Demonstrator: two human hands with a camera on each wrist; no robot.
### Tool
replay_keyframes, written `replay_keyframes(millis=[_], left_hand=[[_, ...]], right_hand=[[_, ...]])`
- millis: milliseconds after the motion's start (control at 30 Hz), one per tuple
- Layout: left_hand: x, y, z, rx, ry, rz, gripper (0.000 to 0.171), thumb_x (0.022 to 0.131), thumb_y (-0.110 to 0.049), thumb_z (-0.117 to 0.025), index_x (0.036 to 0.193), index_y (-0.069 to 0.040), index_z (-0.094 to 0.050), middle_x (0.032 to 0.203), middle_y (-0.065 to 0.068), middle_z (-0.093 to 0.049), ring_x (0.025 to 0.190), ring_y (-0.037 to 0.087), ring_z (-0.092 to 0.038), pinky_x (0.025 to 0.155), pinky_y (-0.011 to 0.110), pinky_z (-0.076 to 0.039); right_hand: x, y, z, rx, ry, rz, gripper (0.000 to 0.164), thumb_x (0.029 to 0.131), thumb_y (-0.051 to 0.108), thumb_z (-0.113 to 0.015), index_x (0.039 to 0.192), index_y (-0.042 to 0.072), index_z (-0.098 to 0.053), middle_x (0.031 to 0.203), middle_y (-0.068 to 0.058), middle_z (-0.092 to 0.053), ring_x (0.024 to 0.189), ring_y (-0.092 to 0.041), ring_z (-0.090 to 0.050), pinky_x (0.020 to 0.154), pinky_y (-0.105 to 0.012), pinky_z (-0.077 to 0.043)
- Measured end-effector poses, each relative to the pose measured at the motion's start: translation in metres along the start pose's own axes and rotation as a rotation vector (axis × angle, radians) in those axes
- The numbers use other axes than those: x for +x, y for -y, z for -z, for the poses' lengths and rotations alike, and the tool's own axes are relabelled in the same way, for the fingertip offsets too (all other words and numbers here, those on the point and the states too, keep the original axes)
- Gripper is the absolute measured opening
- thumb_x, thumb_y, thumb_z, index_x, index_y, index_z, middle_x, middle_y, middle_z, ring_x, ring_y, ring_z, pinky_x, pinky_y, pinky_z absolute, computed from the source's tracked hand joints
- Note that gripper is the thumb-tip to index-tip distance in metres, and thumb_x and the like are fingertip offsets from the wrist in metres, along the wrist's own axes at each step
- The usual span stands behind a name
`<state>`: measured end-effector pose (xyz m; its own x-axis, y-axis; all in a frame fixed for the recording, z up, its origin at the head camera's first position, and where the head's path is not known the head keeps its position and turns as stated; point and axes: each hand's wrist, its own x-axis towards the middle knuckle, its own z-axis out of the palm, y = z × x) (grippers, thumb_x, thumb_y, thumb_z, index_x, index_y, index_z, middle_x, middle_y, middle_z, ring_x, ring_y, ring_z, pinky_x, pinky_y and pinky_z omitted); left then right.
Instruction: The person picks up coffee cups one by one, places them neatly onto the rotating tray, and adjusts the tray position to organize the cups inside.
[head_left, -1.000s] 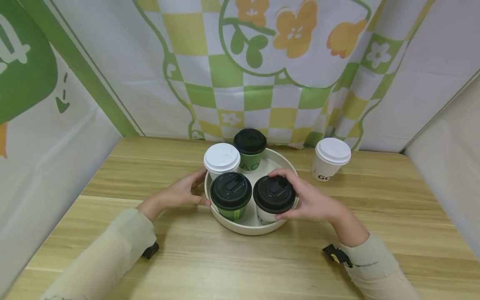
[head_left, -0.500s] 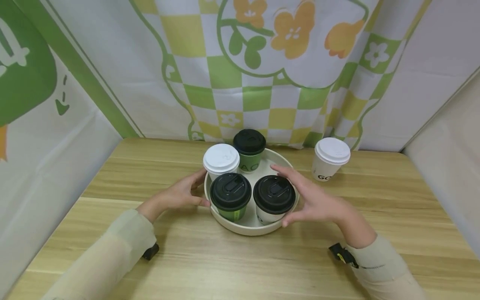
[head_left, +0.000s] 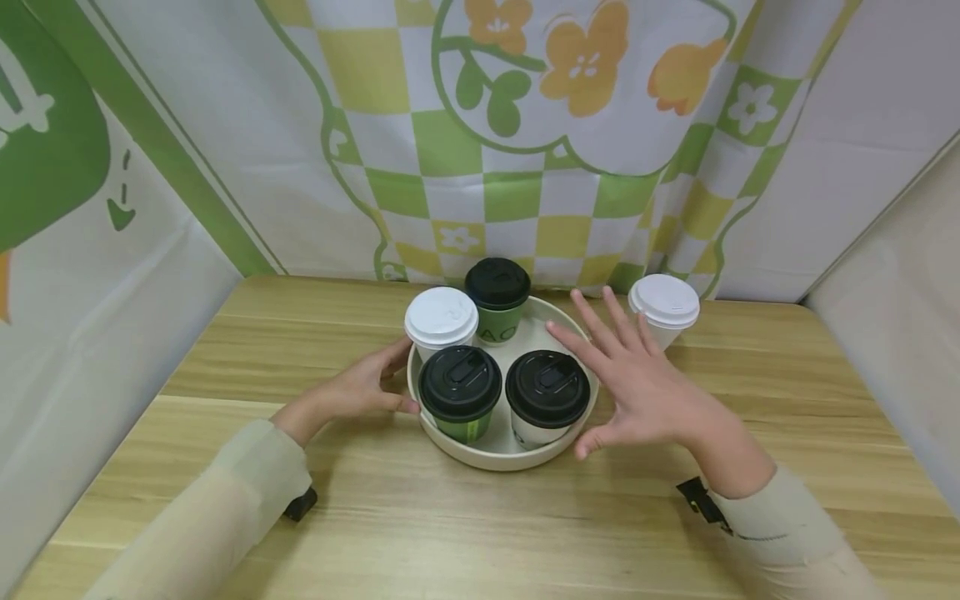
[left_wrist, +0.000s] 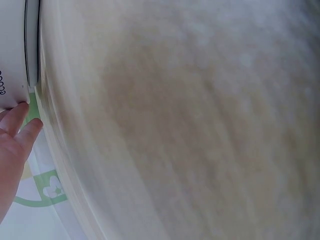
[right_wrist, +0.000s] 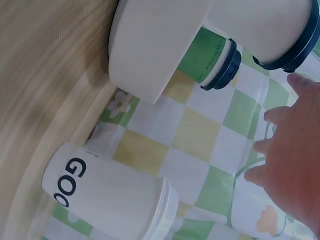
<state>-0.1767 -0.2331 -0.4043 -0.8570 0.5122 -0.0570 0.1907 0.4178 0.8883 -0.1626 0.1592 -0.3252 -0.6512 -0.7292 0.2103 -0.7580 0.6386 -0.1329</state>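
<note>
A round cream tray (head_left: pixel 495 461) holds several lidded paper cups. The white-lidded cup (head_left: pixel 441 317) is at its left, and a green cup with a black lid (head_left: pixel 498 283) stands at the back. In front are a green black-lidded cup (head_left: pixel 461 383) and a white black-lidded cup (head_left: pixel 547 388). My left hand (head_left: pixel 360 387) rests its extended fingers and thumb against the tray's left side. Spread wide, my right hand (head_left: pixel 645 392) hovers by the tray's right rim, holding nothing. Behind its fingertips stands a separate white cup with a white lid (head_left: pixel 664 300), partly hidden.
The wooden table (head_left: pixel 450 533) ends at a checkered, flower-printed curtain (head_left: pixel 517 200) close behind the tray and the separate cup. White fabric walls rise at both sides. In the right wrist view, the separate white cup (right_wrist: pixel 107 190) stands apart from the tray.
My right hand has let go of the white black-lidded cup, spread its fingers, and moved right and back toward the separate white cup. My left hand has stayed at the tray's side.
</note>
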Motion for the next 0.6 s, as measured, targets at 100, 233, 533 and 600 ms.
replay_keyframes(millis=[100, 233, 533, 600], left_hand=[[0.000, 0.000, 0.000, -0.004, 0.001, -0.004, 0.111, 0.079, -0.015, -0.084, 0.159, -0.001, -0.008, 0.165, 0.022, -0.012, 0.150, 0.044, -0.022, 0.122, 0.058, -0.021], [0.000, 0.000, 0.001, -0.010, 0.002, -0.005, 0.112, 0.078, -0.016, -0.084, 0.159, -0.001, -0.009, 0.166, 0.022, -0.011, 0.150, 0.045, -0.021, 0.122, 0.059, -0.020], [-0.002, 0.001, 0.000, -0.029, 0.011, -0.019, 0.112, 0.079, -0.015, -0.084, 0.159, -0.001, -0.008, 0.166, 0.022, -0.010, 0.150, 0.045, -0.020, 0.122, 0.058, -0.019], [-0.002, 0.001, 0.000, -0.025, 0.011, -0.016, 0.112, 0.078, -0.016, -0.084, 0.159, -0.001, -0.008, 0.166, 0.022, -0.010, 0.150, 0.045, -0.020, 0.122, 0.058, -0.020]], right_hand=[[-0.001, 0.000, 0.002, -0.059, 0.017, -0.037, 0.133, 0.054, 0.096, -0.057, 0.161, 0.033, -0.009, 0.167, -0.004, 0.020, 0.151, -0.038, 0.025, 0.108, -0.085, -0.007], [0.000, -0.002, 0.005, -0.111, 0.029, -0.077, 0.138, 0.051, 0.087, -0.071, 0.161, 0.033, -0.007, 0.166, -0.004, 0.025, 0.149, -0.038, 0.030, 0.109, -0.084, -0.004], [0.000, -0.020, 0.008, -0.060, 0.058, -0.178, 0.140, 0.052, 0.083, -0.075, 0.160, 0.037, 0.000, 0.164, -0.001, 0.029, 0.146, -0.035, 0.036, 0.109, -0.083, 0.005], [0.000, -0.026, 0.009, -0.046, 0.064, -0.193, 0.140, 0.053, 0.083, -0.075, 0.160, 0.036, 0.002, 0.164, -0.002, 0.030, 0.146, -0.035, 0.036, 0.110, -0.082, 0.005]])
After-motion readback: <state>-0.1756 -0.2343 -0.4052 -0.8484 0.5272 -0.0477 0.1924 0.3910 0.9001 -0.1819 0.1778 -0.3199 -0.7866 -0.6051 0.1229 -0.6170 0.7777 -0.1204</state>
